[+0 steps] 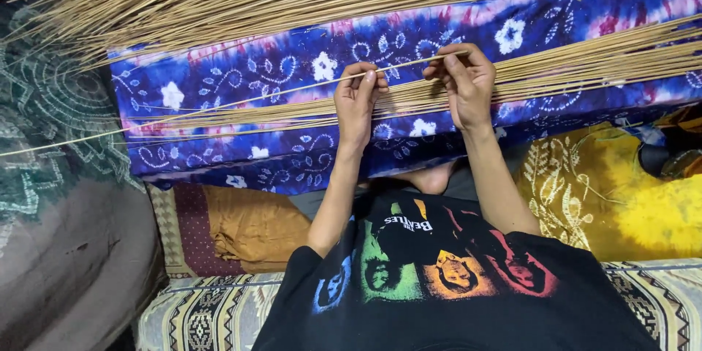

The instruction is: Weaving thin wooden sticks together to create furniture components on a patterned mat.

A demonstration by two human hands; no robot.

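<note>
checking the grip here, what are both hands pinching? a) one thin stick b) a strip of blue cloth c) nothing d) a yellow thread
a: the left hand and right hand each pinch the same thin stick, lifted above the stick bundle on the blue patterned cloth.

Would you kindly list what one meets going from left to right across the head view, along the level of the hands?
Green patterned cloth → blue flowered cloth → left hand, pinching a thin stick → right hand, pinching the same stick → bundle of sticks across the blue cloth.
</note>
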